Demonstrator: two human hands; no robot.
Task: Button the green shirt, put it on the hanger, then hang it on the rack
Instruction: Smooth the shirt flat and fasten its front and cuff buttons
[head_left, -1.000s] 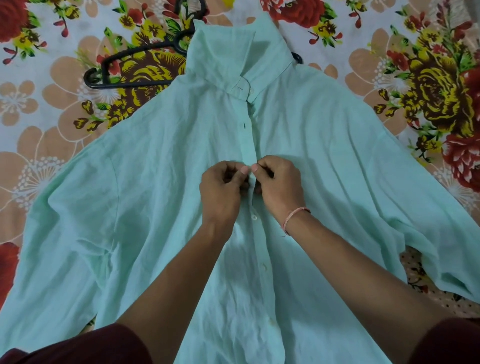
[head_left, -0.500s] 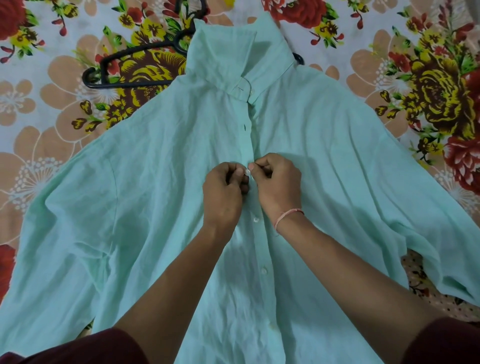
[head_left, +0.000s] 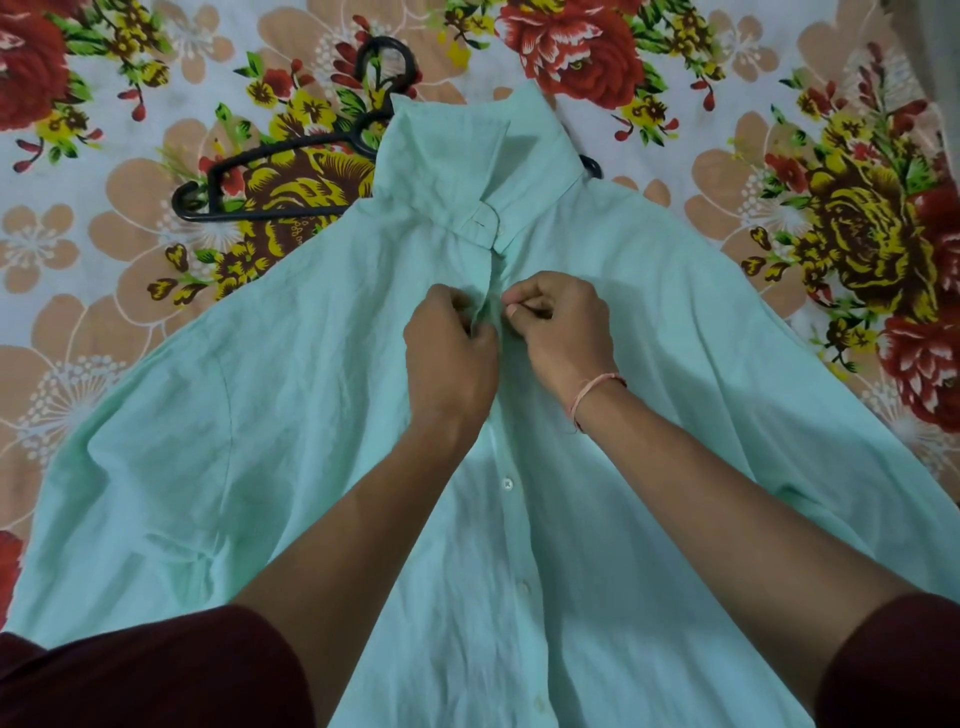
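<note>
A pale green shirt (head_left: 270, 415) lies spread flat, front up, collar pointing away from me. My left hand (head_left: 449, 358) pinches the left edge of the placket just below the collar. My right hand (head_left: 563, 327), with a pink thread on its wrist, pinches the right edge at the same height. Both hands meet at the shirt's centre line, and the button between them is hidden by my fingers. Below my hands several white buttons (head_left: 507, 484) look fastened. A black plastic hanger (head_left: 291, 150) lies above the shirt's left shoulder, partly tucked under the collar.
The shirt rests on a floral bedsheet (head_left: 831, 218) with red, yellow and peach flowers. My dark maroon sleeves (head_left: 156, 675) fill the lower corners. No rack is in view.
Both hands have moved up the placket toward the collar and now grip a higher spot. The view has tilted, so more of the hanger's hook shows.
</note>
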